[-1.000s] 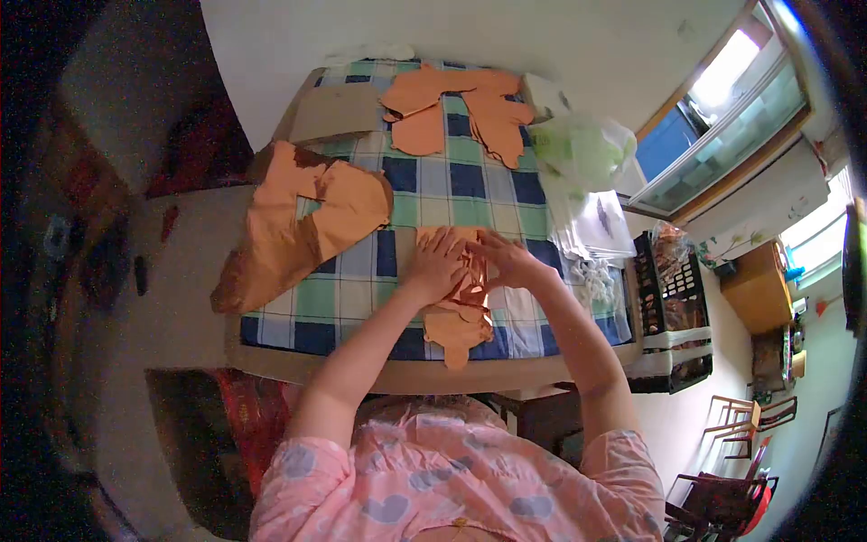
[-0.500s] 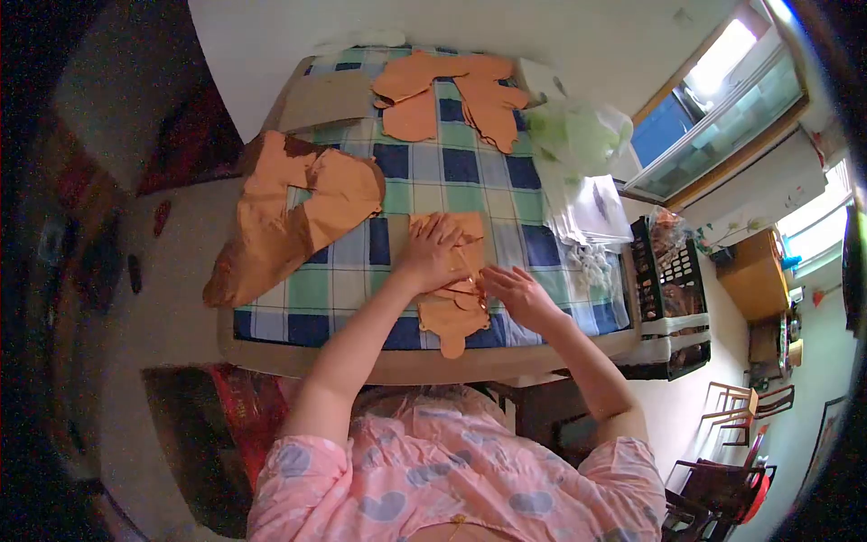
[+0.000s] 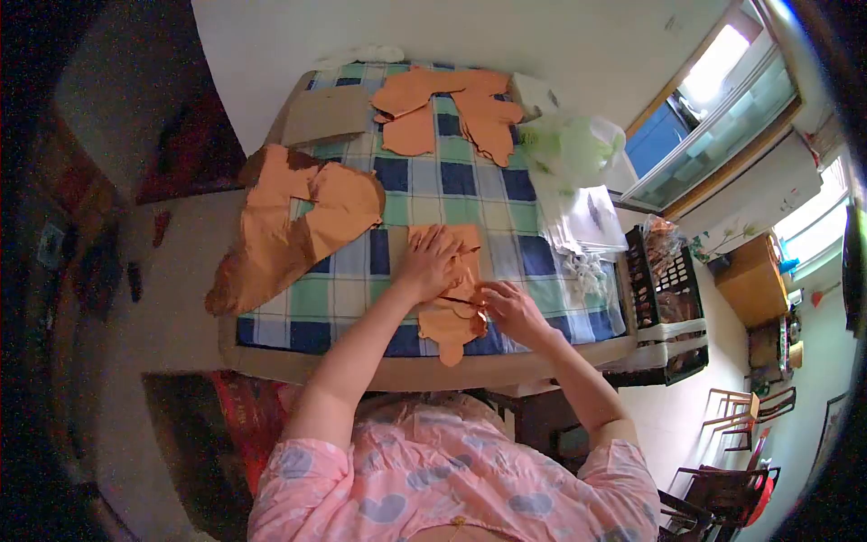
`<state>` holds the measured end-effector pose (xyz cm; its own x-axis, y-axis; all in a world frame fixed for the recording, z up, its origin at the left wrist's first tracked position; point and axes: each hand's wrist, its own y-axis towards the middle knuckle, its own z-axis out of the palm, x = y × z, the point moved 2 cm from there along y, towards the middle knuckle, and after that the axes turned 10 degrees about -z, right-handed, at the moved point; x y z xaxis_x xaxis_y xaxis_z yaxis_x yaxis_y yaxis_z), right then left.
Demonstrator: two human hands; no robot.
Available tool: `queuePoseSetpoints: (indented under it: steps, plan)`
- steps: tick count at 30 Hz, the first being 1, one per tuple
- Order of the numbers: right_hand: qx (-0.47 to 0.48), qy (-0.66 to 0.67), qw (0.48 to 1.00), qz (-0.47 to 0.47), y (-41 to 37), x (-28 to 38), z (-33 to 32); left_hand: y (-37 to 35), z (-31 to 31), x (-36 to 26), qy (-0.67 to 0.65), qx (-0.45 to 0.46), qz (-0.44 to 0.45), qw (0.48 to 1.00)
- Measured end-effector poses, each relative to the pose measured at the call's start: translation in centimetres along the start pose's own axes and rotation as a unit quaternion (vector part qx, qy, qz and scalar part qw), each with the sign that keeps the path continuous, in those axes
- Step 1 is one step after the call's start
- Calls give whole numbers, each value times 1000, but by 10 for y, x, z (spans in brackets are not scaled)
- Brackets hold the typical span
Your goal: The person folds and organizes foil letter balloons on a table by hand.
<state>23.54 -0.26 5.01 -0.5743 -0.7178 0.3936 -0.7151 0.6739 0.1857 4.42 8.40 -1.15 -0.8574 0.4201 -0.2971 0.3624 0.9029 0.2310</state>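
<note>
An orange-brown sheet piece [image 3: 449, 323] with a rounded tab at its lower end lies near the front edge of the checkered cloth [image 3: 339, 271]. My left hand [image 3: 432, 262] rests spread on its upper part, palm down. At its right side, my right hand [image 3: 508, 310] touches the edge with bent fingertips, close to a dark line across the piece. Whether those fingertips pinch the edge is too small to tell.
A large crumpled orange-brown sheet [image 3: 298, 221] lies left, with more cut pieces [image 3: 411, 126] at the back. Cardboard [image 3: 325, 116] is back left. White sheets [image 3: 591, 221] and a green-white plastic bag [image 3: 573, 149] lie right, beside a black crate [image 3: 668, 298].
My right hand has drawn slightly left onto the piece's edge, its fingers more bent. My left hand stays on the upper part. The whole view has shifted slightly.
</note>
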Motion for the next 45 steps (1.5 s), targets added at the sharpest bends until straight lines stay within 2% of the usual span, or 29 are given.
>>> queuePoseSetpoints:
  steps: [2, 9, 11, 14, 17, 21, 24, 27, 30, 33, 34, 36, 38, 41, 44, 45]
  plan:
    - [-33, -2, 999, -25, 11, 13, 8, 2, 7, 3, -11, 4, -4, 1000]
    - [-2, -66, 995, -69, 2, 10, 23, 1, 14, 4, -4, 18, 1, 1000]
    - [-9, -76, 994, -80, -2, 12, 20, 3, 9, 0, -4, 57, -9, 998]
    - [-35, 45, 997, -58, -3, 5, 14, 2, -13, -6, -10, 87, -22, 996]
    - [-164, 35, 981, 94, 4, -19, 10, 1, -15, -6, -6, 82, -23, 996]
    - [-223, -21, 972, 64, 47, -63, 11, 0, -14, -6, -19, 73, -12, 997]
    - [-131, -106, 984, 58, 74, -94, 24, 0, -13, -5, -2, 78, -9, 997]
    - [-177, -157, 971, 21, 79, -95, 33, 0, -13, -5, 1, 75, -14, 997]
    - [-120, -33, 970, 211, 81, -102, 26, 1, 0, -2, -3, 71, -21, 997]
    - [-186, -201, 942, 195, 47, -99, 25, 2, -3, -3, -8, 69, -21, 997]
    - [-172, -150, 938, 262, 40, -74, 12, 3, -4, -3, -31, 64, -28, 997]
    - [-229, -98, 941, 229, 31, -63, 21, 1, -3, -4, -75, 62, -37, 995]
    - [-287, -24, 940, 183, 26, -57, 26, -1, -5, -5, -49, 68, -27, 996]
    - [-203, -34, 949, 240, 30, -49, 34, -2, -6, -3, -50, 57, -18, 997]
    - [-157, -24, 946, 283, 31, -53, 36, 1, 1, -2, -23, 46, -19, 998]
    - [-181, 7, 942, 283, 33, -57, 36, 3, 6, 0, -6, 43, -21, 999]
